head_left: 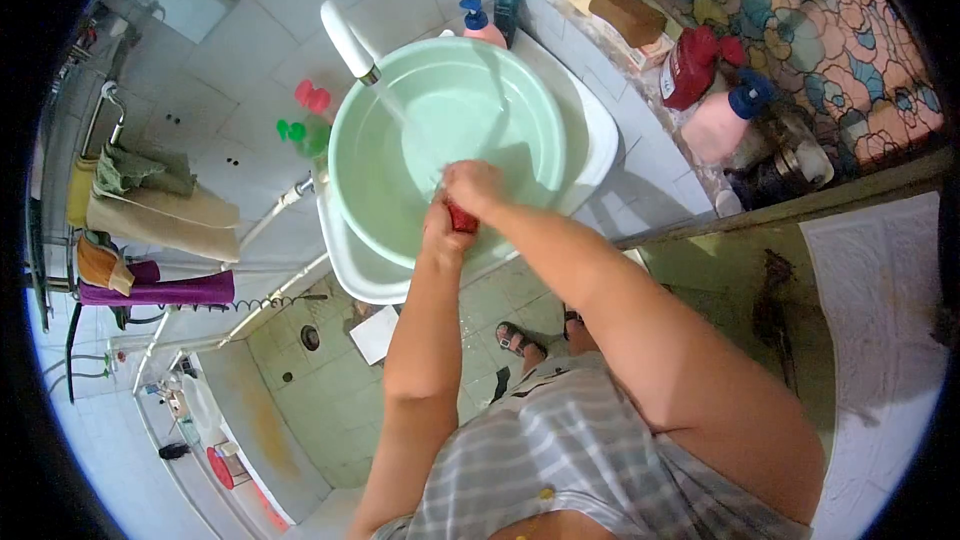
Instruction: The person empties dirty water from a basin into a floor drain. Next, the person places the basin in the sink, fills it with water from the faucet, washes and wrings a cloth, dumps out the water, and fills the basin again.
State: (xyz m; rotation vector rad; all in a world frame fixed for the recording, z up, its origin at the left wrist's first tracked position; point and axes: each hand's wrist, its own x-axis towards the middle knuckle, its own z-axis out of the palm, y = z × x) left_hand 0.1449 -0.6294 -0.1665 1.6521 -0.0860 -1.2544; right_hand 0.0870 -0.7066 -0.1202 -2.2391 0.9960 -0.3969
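A light green basin (345, 165) sits in the white sink (597, 140), under a white faucet (350, 42) with water running from it. Over the basin's near part, my left hand (445, 230) is closed around a small red object (461, 218). My right hand (474, 188) is closed just beyond it, against the object's far end and partly blurred. What its fingers hold, if anything, is hidden.
Pump bottles (484, 24) stand behind the sink. A ledge on the right holds a red bottle (688, 68), a pink bottle (718, 125) and a brown block (628, 16). Towels (160, 220) hang at left.
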